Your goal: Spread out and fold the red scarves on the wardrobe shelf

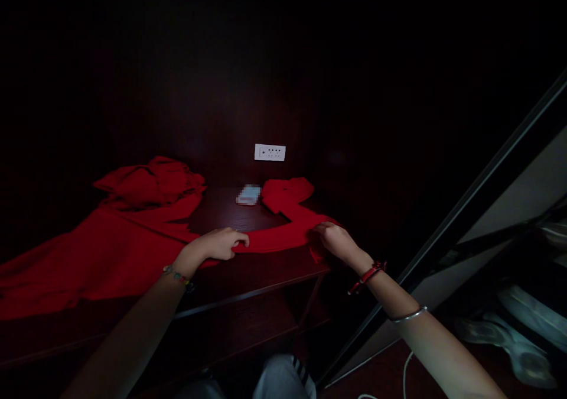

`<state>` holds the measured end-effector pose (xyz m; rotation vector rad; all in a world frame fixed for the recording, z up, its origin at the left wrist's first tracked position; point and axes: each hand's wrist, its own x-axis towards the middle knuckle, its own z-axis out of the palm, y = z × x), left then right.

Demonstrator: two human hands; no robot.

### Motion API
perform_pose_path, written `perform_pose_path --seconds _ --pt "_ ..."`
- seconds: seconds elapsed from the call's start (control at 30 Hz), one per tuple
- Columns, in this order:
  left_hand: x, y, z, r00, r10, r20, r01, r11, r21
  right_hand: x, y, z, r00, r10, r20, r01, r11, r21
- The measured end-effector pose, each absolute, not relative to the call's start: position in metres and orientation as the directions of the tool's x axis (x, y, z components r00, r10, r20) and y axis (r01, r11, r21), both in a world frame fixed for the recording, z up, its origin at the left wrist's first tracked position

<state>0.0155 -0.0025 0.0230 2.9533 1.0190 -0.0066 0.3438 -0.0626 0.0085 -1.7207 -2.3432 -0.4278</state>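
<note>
A long band of red cloth (274,237) stretches between my hands over the dark wooden shelf (261,272). My left hand (219,243) is closed on its left end, thumb and fingers bent round the edge. At the right end, my right hand (337,242) grips the band with its fingertips pressed together. Beyond that hand the cloth folds back into a loose red end (287,191). To the left of my left hand lies a large spread of red fabric (101,254), with a crumpled heap (153,180) behind it. Whether the band joins this fabric is hidden behind my left hand.
A pale blurred rectangular item (249,194) lies at the back of the shelf, below a white wall socket (270,152). A lower shelf board (243,331) runs underneath. On the right stands a slanted dark frame edge (500,133), with a white cable (405,369) on the floor.
</note>
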Motion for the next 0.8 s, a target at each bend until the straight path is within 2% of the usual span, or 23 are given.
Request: perform_pose_path --seconds 0.1,0.2,0.33,0.5,0.63,0.8 --pt "0.016 -0.002 0.022 0.801 0.598 0.003 0.597 -0.800 0.062 0.304 -0.066 0.004 -0.476 0.808 0.348 0.855 0.518 -0.034" --pt "0.019 -0.002 0.021 0.815 0.578 0.030 0.571 -0.812 0.122 0.274 -0.064 -0.004 -0.566 0.740 0.363 0.772 0.630 -0.083" --pt "0.024 -0.005 0.019 0.816 0.573 0.069 0.561 -0.816 0.140 0.264 -0.058 -0.017 -0.611 0.697 0.376 0.726 0.682 -0.085" --pt "0.028 -0.008 0.015 0.805 0.590 0.063 0.590 -0.807 0.030 0.272 -0.054 -0.032 -0.561 0.699 0.444 0.710 0.682 -0.175" --pt "0.028 -0.008 0.015 0.749 0.661 0.046 0.663 -0.748 -0.037 0.271 -0.056 -0.032 -0.545 0.718 0.433 0.719 0.666 -0.200" --pt "0.028 -0.005 0.010 0.769 0.625 0.134 0.631 -0.775 -0.009 0.260 -0.051 -0.020 -0.563 0.703 0.434 0.711 0.680 -0.180"
